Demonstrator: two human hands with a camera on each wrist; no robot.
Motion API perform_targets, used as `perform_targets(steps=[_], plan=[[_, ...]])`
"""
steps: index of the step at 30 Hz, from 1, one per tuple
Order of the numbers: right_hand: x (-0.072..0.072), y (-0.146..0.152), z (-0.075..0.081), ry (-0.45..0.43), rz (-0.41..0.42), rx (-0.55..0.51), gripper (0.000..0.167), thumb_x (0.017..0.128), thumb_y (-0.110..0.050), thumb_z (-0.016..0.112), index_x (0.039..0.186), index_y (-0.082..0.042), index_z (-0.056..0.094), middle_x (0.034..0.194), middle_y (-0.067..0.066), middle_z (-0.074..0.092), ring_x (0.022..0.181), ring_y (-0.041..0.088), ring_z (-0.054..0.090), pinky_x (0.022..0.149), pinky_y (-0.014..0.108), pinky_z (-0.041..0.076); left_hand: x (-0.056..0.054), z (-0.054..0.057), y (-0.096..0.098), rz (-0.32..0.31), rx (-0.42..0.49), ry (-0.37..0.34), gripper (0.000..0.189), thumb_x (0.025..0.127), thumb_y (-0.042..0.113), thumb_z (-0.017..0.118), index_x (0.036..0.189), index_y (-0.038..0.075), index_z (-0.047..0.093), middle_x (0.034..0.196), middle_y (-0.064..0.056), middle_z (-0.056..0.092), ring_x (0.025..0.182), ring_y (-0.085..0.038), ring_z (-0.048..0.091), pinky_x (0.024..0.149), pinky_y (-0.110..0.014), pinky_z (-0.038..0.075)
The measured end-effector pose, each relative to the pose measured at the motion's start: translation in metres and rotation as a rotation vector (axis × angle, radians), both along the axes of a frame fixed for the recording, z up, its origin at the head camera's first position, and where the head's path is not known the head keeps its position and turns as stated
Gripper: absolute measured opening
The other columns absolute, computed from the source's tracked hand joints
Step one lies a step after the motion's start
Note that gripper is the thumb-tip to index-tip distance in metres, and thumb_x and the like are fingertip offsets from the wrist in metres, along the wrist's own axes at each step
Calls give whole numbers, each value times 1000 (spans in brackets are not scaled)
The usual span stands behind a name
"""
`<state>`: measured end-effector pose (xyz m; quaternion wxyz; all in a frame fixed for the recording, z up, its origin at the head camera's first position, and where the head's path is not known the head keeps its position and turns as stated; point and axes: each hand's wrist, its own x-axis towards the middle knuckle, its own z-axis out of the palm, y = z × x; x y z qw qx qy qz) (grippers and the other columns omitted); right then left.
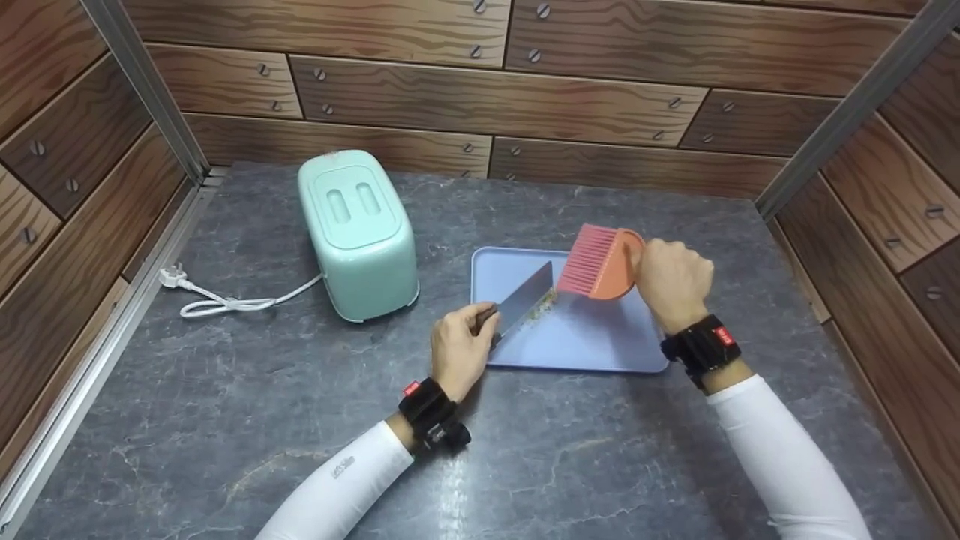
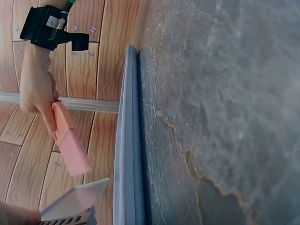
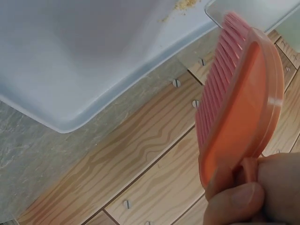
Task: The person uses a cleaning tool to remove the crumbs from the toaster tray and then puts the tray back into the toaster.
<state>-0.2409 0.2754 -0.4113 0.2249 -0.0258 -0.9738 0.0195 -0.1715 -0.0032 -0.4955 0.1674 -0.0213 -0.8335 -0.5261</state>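
Note:
My right hand [image 1: 675,281] grips an orange hand brush [image 1: 617,266] with pink bristles, raised over the right part of a blue tray [image 1: 585,341]. My left hand [image 1: 463,345] holds a flat grey blade with a brown handle [image 1: 525,296], tilted over the tray's left part. Yellowish crumbs [image 1: 541,306] lie on the tray beside the blade's lower edge. The bristles point left toward the blade and crumbs. In the right wrist view, my thumb and fingers [image 3: 234,204] close round the brush's handle end.
A mint-green toaster [image 1: 360,240] with a two-slot top stands left of the tray. Its white cord and plug [image 1: 225,304] lie on the dark marbled table [image 1: 337,405]. Wood-patterned walls [image 1: 487,97] enclose the table at the back and sides.

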Motion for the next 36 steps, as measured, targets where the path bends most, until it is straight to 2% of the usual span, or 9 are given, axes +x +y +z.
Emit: perform_targets(steps=[6,15,23,31,36], plan=[[-4,-5,0,34,-3,-14,63,107,-43,56,72,9,68,70,34,69,61,54,68,52,67,53,0,0,0,-8,19,-21,17,95,17,79,110,9,82,90,-2,84,73,-10,76,70,-27,62],[-12,-11,0,60,-22,-33,62,106,-42,56,78,11,71,77,38,71,69,58,70,55,71,54,1,1,0,-14,50,-46,19,95,20,78,110,9,82,92,-4,84,76,-12,77,68,-26,61],[-16,-10,-6,49,-23,-21,61,107,-40,56,77,11,70,77,37,71,68,57,70,55,69,54,2,1,1,-27,72,-60,20,96,19,78,112,8,82,93,-5,84,71,-10,76,64,-21,60],[-13,-13,-17,-11,-8,-6,57,107,-37,56,77,9,70,77,35,71,68,55,70,54,67,54,1,-1,0,-23,60,-45,19,96,19,78,112,9,82,95,-4,84,76,-11,77,68,-23,61],[-10,-14,-23,-24,8,4,54,107,-34,57,79,9,70,77,35,72,66,54,70,53,66,54,0,-1,-1,-20,57,-34,19,96,20,78,111,9,82,91,-4,84,73,-11,75,67,-23,60]])
